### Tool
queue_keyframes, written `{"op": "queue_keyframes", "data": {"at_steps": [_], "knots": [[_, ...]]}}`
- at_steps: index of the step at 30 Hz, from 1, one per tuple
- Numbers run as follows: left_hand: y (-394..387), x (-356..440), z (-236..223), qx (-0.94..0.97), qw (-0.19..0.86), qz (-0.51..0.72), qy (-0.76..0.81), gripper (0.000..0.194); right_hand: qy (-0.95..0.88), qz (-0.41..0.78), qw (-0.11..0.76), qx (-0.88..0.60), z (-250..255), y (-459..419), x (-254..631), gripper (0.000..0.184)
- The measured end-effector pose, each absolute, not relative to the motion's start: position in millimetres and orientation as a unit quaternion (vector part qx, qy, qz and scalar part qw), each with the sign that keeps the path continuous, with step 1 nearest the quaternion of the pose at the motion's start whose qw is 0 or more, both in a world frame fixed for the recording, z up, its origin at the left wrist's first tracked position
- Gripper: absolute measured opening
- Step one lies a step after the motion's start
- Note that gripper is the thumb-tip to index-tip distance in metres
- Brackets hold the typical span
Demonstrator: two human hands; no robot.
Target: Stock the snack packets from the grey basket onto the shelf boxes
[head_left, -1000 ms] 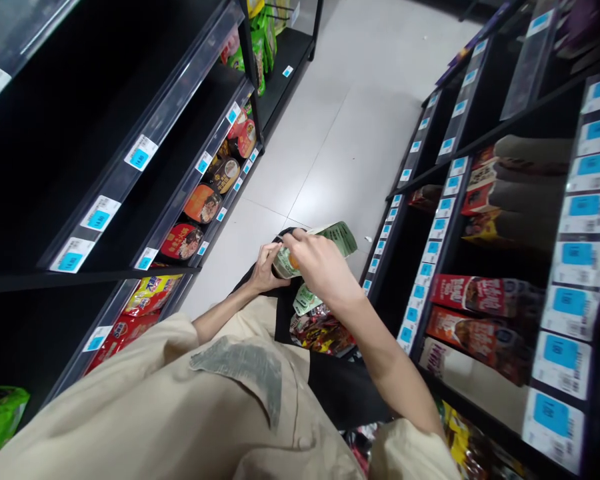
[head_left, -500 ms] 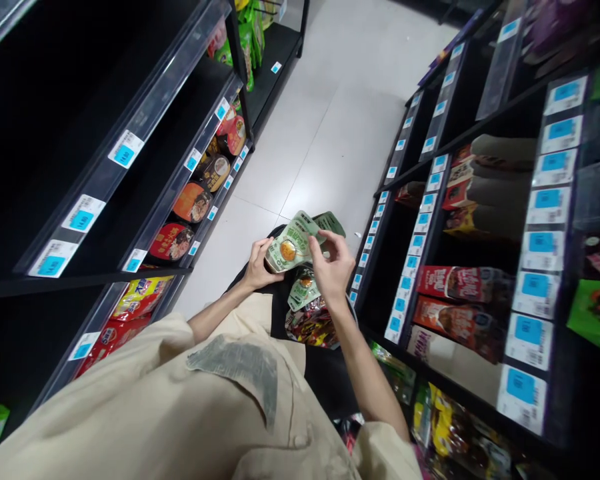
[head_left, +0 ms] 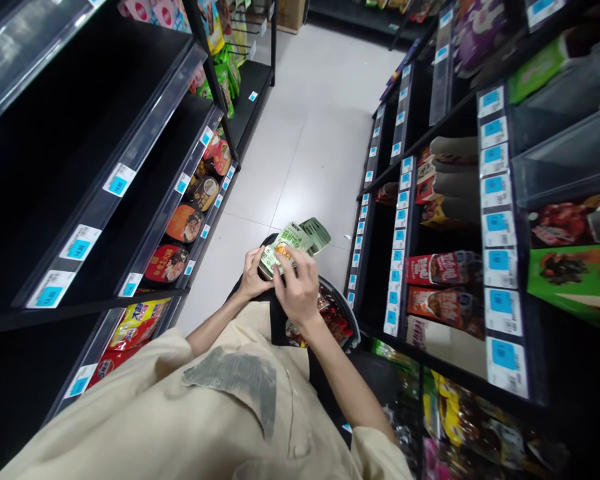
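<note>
Several green-and-white pouches (head_left: 291,240) with a round orange food picture are bunched together low over my lap. My left hand (head_left: 254,273) is closed around their near left edge. A darker green flap or pouch (head_left: 317,233) sticks out behind them to the right. My right hand (head_left: 300,285) lies in front of the pouches, its fingers slightly bent and apart, fingertips at or touching the printed front. It covers their lower right part. Just right of that wrist, a basket (head_left: 354,323) with a grey rim contains red and dark snack packets (head_left: 337,327).
Black shelving flanks me on both sides. Instant-food bowls (head_left: 166,263) and red-and-yellow packets (head_left: 139,323) sit on the left. On the right are red and orange pouches (head_left: 437,268) and a green box (head_left: 573,277). A pale tiled floor (head_left: 305,140) runs ahead between them.
My right hand first worked at the pouches, drew back to the right, and now is over their front again. A separate green pouch over the basket no longer shows. The view has shifted right.
</note>
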State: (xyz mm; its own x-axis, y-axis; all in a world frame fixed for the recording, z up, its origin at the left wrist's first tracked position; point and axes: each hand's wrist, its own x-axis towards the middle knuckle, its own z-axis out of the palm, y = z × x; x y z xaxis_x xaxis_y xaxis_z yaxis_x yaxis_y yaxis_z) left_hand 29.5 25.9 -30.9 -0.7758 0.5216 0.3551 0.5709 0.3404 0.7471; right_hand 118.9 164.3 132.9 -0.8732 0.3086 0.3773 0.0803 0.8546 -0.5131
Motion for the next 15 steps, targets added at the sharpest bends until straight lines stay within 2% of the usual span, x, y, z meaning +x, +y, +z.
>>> {"op": "queue_keyframes", "data": {"at_steps": [3, 5, 7, 10, 13, 15], "knots": [[27, 29, -29, -0.329, 0.045, -0.482, -0.81, 0.083, -0.965, 0.256, 0.044, -0.032, 134, 157, 104, 0.033], [28, 29, -28, -0.337, 0.052, -0.489, -0.803, 0.078, -0.962, 0.257, -0.076, -0.05, 130, 156, 92, 0.036], [28, 28, -26, -0.351, 0.056, -0.489, -0.796, 0.077, -0.95, 0.255, -0.161, -0.084, 128, 156, 84, 0.038], [28, 28, -27, -0.356, 0.061, -0.486, -0.796, 0.073, -0.942, 0.262, -0.193, -0.079, 133, 156, 79, 0.036], [28, 27, -30, -0.338, 0.065, -0.484, -0.804, 0.062, -0.943, 0.298, -0.143, -0.042, 147, 158, 79, 0.028], [29, 26, -32, -0.333, 0.071, -0.483, -0.807, 0.06, -0.94, 0.326, -0.098, -0.04, 154, 160, 77, 0.03]]}}
